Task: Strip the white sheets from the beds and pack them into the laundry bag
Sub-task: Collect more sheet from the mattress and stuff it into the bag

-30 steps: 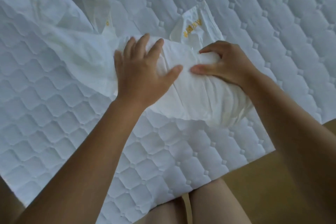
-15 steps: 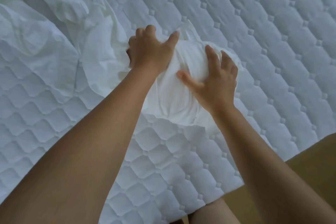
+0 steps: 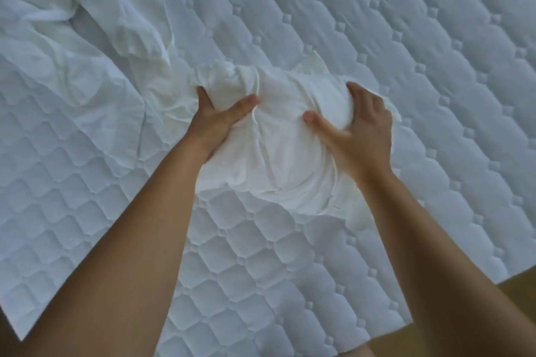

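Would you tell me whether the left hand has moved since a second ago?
Yes. The left hand has gone from the top of the sheet bundle to its left end, toward the loose sheet on the quilted mattress, and grips it.

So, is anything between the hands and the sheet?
Nothing visible: the left hand and right hand both grip the bunched white sheet on the quilted mattress. No laundry bag is in view.

sheet: thin white cloth, matt, creased, bunched. mattress: white quilted fabric, padded, stitched diamond pattern, faint sheen. floor at 4 o'clock: tan, smooth, matt.
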Demonstrator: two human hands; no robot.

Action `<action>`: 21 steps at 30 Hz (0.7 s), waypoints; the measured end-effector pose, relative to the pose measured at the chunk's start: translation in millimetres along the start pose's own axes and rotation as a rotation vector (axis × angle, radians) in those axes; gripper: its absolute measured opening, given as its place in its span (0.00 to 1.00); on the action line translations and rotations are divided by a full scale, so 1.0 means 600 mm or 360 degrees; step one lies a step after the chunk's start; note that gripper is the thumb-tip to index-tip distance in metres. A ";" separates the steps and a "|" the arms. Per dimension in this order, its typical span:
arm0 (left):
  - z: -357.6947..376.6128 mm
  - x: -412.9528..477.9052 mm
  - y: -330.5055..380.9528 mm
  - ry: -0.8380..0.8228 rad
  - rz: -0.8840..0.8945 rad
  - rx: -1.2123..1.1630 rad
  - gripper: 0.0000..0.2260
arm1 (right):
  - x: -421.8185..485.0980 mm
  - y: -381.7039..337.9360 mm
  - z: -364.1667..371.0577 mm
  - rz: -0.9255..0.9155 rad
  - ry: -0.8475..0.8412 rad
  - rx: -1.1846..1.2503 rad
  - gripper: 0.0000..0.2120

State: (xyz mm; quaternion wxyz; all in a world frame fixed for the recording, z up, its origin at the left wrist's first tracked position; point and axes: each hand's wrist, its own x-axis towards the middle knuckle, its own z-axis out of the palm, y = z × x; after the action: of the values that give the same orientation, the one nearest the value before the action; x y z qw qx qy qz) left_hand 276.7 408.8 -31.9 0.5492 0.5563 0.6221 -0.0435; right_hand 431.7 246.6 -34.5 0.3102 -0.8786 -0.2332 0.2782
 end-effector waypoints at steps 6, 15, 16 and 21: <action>-0.002 -0.002 0.015 -0.0246 -0.0322 -0.0110 0.46 | 0.009 0.046 -0.028 0.0231 -0.0173 0.0548 0.52; 0.045 -0.069 -0.072 -0.0408 -0.0545 -0.0569 0.44 | 0.011 0.074 -0.050 0.0751 -0.0241 0.0402 0.67; 0.047 -0.068 -0.075 -0.0334 -0.0535 -0.0570 0.48 | 0.010 0.076 -0.053 0.0770 -0.0298 0.0494 0.66; 0.055 -0.071 -0.093 -0.0038 -0.0423 -0.0530 0.53 | 0.017 0.094 -0.064 0.0535 -0.0605 0.0711 0.48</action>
State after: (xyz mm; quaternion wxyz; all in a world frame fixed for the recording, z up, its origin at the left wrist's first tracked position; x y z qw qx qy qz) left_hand 246.9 338.3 -44.8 0.6302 0.3703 0.6822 -0.0188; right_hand 477.1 197.1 -51.2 0.3957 -0.7476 -0.0720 0.5285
